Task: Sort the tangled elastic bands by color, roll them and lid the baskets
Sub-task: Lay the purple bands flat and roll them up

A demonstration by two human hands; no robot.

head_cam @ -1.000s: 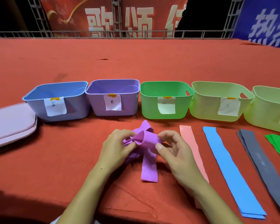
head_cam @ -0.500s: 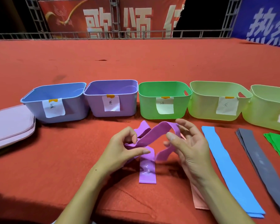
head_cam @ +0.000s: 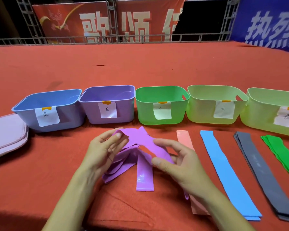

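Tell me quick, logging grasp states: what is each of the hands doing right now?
Left hand: closed, pinching one end of the purple bands.
Right hand: closed, thumb and fingers gripping the same purple bands.

Over the red surface (head_cam: 140,67), the left hand (head_cam: 100,152) and right hand (head_cam: 178,162) pinch the tangled purple bands (head_cam: 140,144) in front of five labelled baskets (head_cam: 162,105), with pink (head_cam: 184,139), blue (head_cam: 223,169), grey (head_cam: 260,170) and green bands (head_cam: 280,150) lying flat toward the right edge.
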